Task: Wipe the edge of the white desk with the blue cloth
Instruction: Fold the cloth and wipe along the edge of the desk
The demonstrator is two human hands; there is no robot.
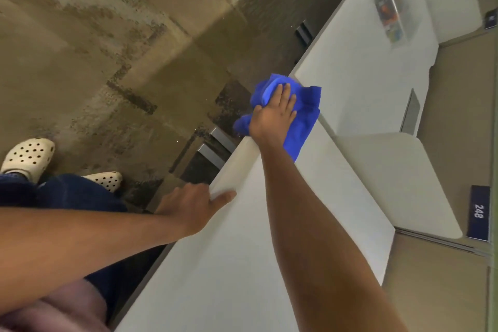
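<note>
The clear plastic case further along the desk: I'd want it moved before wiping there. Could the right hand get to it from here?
Probably not without a step forward. The right hand is already at nearly full arm's stretch, pressing the blue cloth on the white desk, and the clear plastic case lies well beyond. Nothing blocks the path.

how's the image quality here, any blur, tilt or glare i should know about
Head view: the frame is strongly tilted, so the white desk runs diagonally; wide-angle stretch enlarges the near forearms; the clear plastic box at top right is smeared and shows glare streaks; the right hand on the blue cloth and the left hand at the desk edge are fairly sharp; lighting is soft, with faint shadows.
</note>
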